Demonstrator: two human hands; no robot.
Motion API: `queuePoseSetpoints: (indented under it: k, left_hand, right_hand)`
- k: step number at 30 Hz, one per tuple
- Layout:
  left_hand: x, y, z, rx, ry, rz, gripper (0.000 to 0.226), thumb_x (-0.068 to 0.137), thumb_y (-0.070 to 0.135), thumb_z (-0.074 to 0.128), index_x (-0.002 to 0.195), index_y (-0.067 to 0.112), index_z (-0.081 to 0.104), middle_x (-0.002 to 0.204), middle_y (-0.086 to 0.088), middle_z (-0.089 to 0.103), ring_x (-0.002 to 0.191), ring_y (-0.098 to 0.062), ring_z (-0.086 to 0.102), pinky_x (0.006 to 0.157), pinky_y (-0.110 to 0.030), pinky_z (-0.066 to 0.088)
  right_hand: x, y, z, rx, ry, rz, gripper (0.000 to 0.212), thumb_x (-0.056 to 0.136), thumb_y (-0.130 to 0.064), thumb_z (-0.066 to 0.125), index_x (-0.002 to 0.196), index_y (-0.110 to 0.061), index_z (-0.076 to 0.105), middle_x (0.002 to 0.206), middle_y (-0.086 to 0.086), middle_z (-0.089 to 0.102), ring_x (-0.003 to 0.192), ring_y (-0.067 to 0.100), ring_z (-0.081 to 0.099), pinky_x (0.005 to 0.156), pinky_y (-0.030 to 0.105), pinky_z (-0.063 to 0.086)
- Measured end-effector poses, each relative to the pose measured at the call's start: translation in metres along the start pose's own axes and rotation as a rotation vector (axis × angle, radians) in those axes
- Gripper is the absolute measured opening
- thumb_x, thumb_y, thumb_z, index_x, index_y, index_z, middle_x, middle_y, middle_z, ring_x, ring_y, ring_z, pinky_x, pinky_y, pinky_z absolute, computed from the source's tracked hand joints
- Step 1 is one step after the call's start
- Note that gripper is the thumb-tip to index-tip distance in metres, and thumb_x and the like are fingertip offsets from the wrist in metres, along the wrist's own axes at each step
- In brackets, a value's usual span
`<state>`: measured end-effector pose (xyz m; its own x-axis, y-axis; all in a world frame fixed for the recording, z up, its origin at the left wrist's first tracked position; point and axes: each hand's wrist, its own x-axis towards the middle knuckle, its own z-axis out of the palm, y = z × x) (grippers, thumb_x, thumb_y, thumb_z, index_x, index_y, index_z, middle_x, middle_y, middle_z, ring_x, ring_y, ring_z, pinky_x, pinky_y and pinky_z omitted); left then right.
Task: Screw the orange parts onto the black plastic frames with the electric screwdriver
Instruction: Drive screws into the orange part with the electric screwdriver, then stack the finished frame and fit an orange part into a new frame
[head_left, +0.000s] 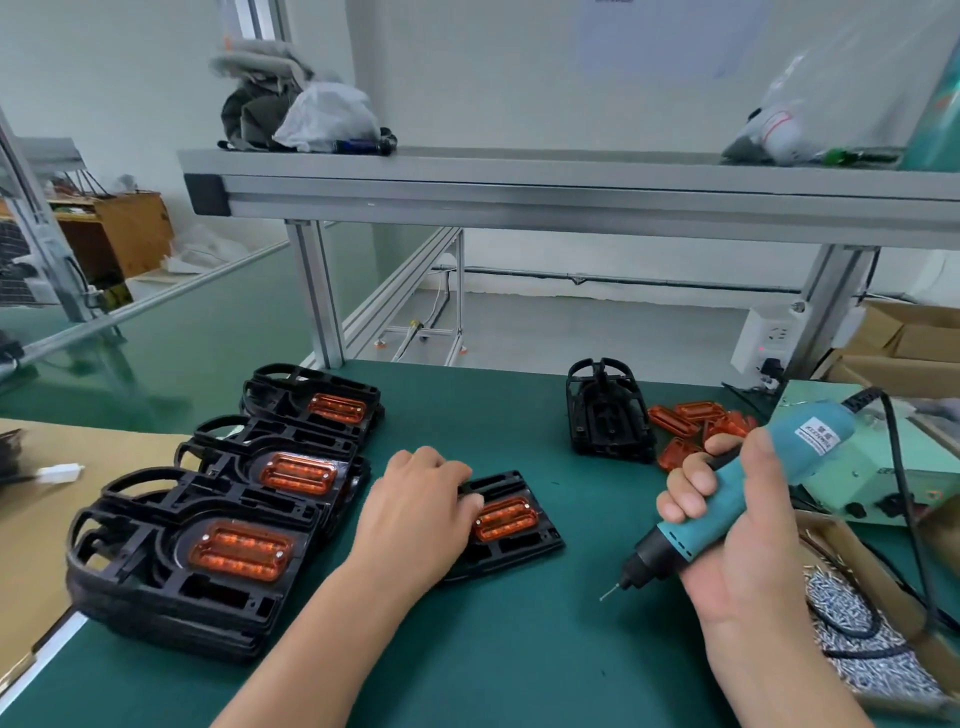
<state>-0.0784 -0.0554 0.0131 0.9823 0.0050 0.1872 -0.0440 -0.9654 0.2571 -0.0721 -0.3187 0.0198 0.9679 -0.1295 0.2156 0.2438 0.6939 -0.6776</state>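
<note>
Factory assembly workstation: a green-matted bench (519, 649) under an aluminium-profile shelf (571, 202), with stacks of black frames (171, 587) at the bench's left, a box of screws (841, 540) at its right and a socket block (769, 338) at its far right corner.

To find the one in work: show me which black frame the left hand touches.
The lone flat frame at mid-mat, under the left hand; the rest sit in stacks to its left or behind.

Dark green matted surface (519, 649) under a grey aluminium-profile shelf (571, 192), plain white wall (467, 62) behind. Glossy green floor (208, 332) off to the left with a brown wooden cabinet (132, 234) back there, open cardboard boxes (914, 338) on the right. Light's bright and even.
</note>
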Motion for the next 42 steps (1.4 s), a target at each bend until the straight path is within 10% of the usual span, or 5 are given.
queuePoseSetpoints:
  k: [5, 20, 24, 33, 42]
  left_hand:
    - [-0.012, 0.008, 0.004, 0.051, -0.176, 0.187, 0.078, 0.077, 0.078, 0.046, 0.143, 0.038, 0.055, 0.146, 0.013, 0.043, 0.136, -0.016, 0.034, 0.112, -0.04, 0.038]
    - [0.015, 0.012, 0.02, 0.296, -0.042, -0.164, 0.076, 0.085, 0.089, 0.03, 0.121, 0.032, 0.064, 0.134, 0.001, 0.053, 0.126, -0.026, 0.043, 0.098, -0.044, 0.038]
    - [0.022, 0.01, 0.028, 0.318, -0.02, -0.262, 0.088, 0.091, 0.086, 0.019, 0.133, 0.02, 0.059, 0.161, -0.014, 0.037, 0.143, -0.033, 0.033, 0.112, -0.048, 0.031]
    - [0.02, -0.001, 0.033, 0.144, 0.032, -0.144, 0.053, 0.091, 0.049, 0.041, 0.133, 0.022, 0.059, 0.16, -0.007, 0.036, 0.147, -0.027, 0.026, 0.118, -0.047, 0.028]
    - [0.025, -0.004, 0.03, 0.291, 0.097, -0.225, 0.067, 0.099, 0.07, 0.035, 0.143, 0.022, 0.05, 0.156, -0.005, 0.043, 0.145, -0.028, 0.033, 0.117, -0.045, 0.027]
  right_hand:
    - [0.002, -0.001, -0.003, 0.02, 0.021, -0.01, 0.045, 0.078, -0.058, 0.087, 0.09, -0.022, 0.064, 0.069, -0.003, 0.045, 0.053, 0.01, 0.043, 0.05, 0.024, 0.044]
    - [0.001, 0.002, -0.005, 0.028, 0.052, 0.032, 0.035, 0.087, -0.052, 0.081, 0.089, -0.02, 0.065, 0.07, -0.001, 0.046, 0.053, 0.011, 0.043, 0.049, 0.025, 0.045]
    - [-0.002, 0.006, -0.003, 0.013, 0.062, 0.053, 0.028, 0.098, -0.046, 0.068, 0.089, -0.019, 0.065, 0.069, 0.001, 0.046, 0.052, 0.012, 0.043, 0.049, 0.026, 0.044]
    - [-0.007, 0.01, 0.001, 0.001, 0.04, 0.077, 0.027, 0.099, -0.044, 0.067, 0.091, -0.018, 0.065, 0.071, 0.002, 0.046, 0.053, 0.013, 0.043, 0.05, 0.026, 0.044]
    - [-0.005, 0.009, -0.003, 0.005, 0.074, 0.076, 0.027, 0.102, -0.042, 0.066, 0.091, -0.017, 0.065, 0.071, 0.003, 0.046, 0.054, 0.014, 0.044, 0.051, 0.027, 0.045]
